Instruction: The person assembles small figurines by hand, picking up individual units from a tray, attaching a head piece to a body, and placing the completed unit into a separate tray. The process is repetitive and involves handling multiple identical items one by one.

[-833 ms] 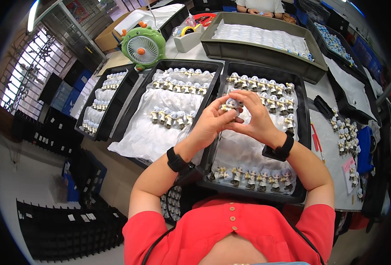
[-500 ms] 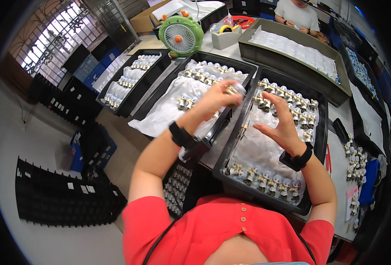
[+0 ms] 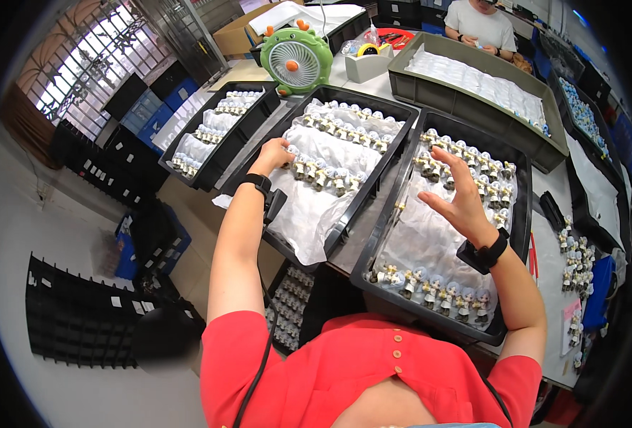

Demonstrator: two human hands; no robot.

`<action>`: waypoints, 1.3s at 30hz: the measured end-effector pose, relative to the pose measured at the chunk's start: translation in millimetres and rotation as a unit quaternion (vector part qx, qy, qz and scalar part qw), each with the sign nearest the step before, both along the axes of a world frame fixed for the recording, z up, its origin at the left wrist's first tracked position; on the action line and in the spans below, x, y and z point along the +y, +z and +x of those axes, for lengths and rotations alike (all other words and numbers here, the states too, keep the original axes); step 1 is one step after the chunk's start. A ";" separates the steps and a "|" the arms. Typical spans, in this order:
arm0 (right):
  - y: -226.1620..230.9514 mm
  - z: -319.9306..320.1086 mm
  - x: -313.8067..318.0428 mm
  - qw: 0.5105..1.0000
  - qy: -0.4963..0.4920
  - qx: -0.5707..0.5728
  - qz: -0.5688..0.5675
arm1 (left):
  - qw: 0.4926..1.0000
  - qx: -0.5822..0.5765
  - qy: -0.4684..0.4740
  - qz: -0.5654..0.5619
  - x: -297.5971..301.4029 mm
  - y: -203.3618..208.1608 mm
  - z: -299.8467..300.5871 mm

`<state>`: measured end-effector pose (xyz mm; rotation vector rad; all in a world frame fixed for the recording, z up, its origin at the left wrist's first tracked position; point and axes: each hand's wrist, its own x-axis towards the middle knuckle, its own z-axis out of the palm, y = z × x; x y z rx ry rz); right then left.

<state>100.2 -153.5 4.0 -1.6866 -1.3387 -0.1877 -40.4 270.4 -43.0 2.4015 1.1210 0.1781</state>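
My left hand (image 3: 276,155) is at the left end of a row of small figurines (image 3: 321,175) in the middle black tray (image 3: 381,187). Its fingers are pinched on a figurine (image 3: 292,151), partly hidden by the fingertips. White tissue lies beneath and between the rows. Over the right black tray (image 3: 522,196), my right hand (image 3: 461,205) hovers with thumb and fingers spread, holding nothing. That tray has pale-haired figurines (image 3: 493,191) packed at its far end and another row (image 3: 444,296) along the near edge, with bare tissue (image 3: 419,239) between.
Left of the middle tray stands a smaller black tray (image 3: 264,114) of figurines. Behind are a green fan (image 3: 296,63), a tape dispenser (image 3: 368,64) and a large olive bin (image 3: 473,96). More figurines (image 3: 576,260) lie at right. A person (image 3: 481,28) sits at the back.
My left hand has moved left, from the gap between the trays to the left end of the middle tray's row. That row now has more figurines. My right hand has barely moved.
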 end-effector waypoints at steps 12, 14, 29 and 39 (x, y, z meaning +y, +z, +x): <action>15.9 30.1 -13.3 0.997 -0.058 -0.037 -0.028 | 0.991 -0.034 -0.077 -0.101 18.7 -22.1 -4.4; 28.5 42.3 -25.4 0.998 -0.052 -0.006 -0.044 | 0.996 0.015 -0.085 -0.020 2.5 -2.8 -2.9; -5.7 86.7 -97.0 0.715 -0.120 -0.119 -0.678 | 0.705 -0.248 -0.453 -0.486 -273.4 106.2 17.0; 82.5 -6.4 -34.1 0.994 0.016 -0.033 -0.102 | 0.683 -0.386 -0.362 -0.503 -277.6 69.6 33.6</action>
